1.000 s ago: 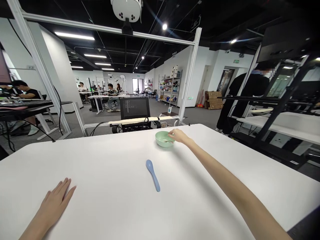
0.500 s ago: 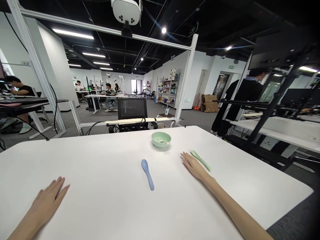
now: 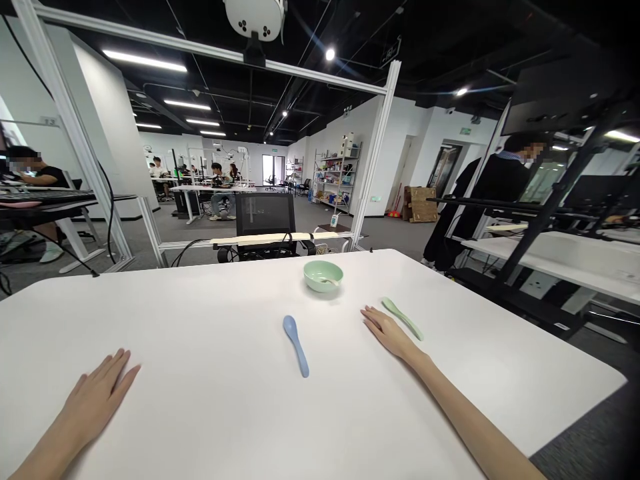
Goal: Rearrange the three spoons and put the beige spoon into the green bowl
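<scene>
My left hand (image 3: pixel 103 390) rests flat at the left of the white table (image 3: pixel 210 400), fingers stretched out and holding nothing. On the right, my right hand (image 3: pixel 389 331) lies palm down with its fingers extended, just left of a green spoon (image 3: pixel 403 318). Whether it touches that spoon I cannot tell. Between my hands lies a blue spoon (image 3: pixel 297 347), its bowl pointing away from me. Farther back stands a green bowl (image 3: pixel 323 277); a pale, thin piece (image 3: pixel 329 282), perhaps a utensil, shows inside it, too small to make out.
A metal frame (image 3: pixel 373 150) rises behind the table, carrying a white device (image 3: pixel 255 19) overhead. Beyond the far edge stands a black office chair (image 3: pixel 265 215). A person in dark clothes (image 3: pixel 495 177) is at the right, near black stands; other people sit farther off.
The whole view has shifted very slightly. Both hands, the spoons and the bowl keep their places on the table.
</scene>
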### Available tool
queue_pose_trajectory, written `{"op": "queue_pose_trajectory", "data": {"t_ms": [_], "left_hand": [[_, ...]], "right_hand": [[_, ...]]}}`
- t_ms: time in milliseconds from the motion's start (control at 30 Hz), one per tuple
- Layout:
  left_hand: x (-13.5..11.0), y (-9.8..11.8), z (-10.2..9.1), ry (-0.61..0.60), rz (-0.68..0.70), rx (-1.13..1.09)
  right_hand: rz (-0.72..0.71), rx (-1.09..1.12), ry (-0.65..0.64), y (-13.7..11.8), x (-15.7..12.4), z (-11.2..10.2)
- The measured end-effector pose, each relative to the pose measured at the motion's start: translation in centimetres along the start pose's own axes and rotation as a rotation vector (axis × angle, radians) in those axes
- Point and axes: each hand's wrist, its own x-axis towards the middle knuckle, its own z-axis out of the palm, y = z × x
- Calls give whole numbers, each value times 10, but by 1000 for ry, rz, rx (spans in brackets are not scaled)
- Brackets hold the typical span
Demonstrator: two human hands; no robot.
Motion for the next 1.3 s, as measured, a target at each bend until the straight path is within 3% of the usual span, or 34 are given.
{"op": "queue_pose_trajectory", "data": {"t_ms": [233,400,567,767,933,1100,1200,1300], "left_hand": [[-1,3,-3,-16,3,15],[1,1,-3,-27,6,10],[5,-2,1,3,25,8],[1,1,2,-3,22,11],[-4,7,-3,2,18,11],[-4,8,-2,4,19,6],[-4,6,0,-3,13,1],[-4,3,2,8,20,-6]], "right_hand": [[-9,-63,10,-9,7,-15],[-29,-101,103,-54,60,-53],[70,-238,-115,-113,137,-73],[182,-317,-275,-142,183,-52],[231,-340,-285,-145,185,-35],[221,-315,-159,-145,177,-40],[178,-287,-33,-144,154,-48],[83,-209,146,-137,109,-47]]}}
